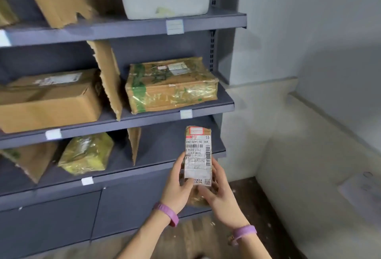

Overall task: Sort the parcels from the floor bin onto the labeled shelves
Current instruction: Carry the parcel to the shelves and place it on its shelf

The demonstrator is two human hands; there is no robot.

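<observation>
Both my hands hold a small brown parcel [198, 155] upright, its white shipping label with barcodes facing me. My left hand [179, 184] grips its left side, thumb on the label's lower edge. My right hand [216, 191] grips its right side and bottom. The parcel hovers in front of the right end of the lowest grey shelf [165, 151]. That shelf's right bay holds nothing behind the parcel. The floor bin is out of view.
Cardboard dividers [109, 77] split each shelf. A tape-wrapped box [171, 85] sits on the middle shelf at right, a brown carton [47, 100] at left. A yellow-taped parcel [86, 153] lies on the lowest shelf. White label tags [186, 114] mark shelf edges. A white wall stands at right.
</observation>
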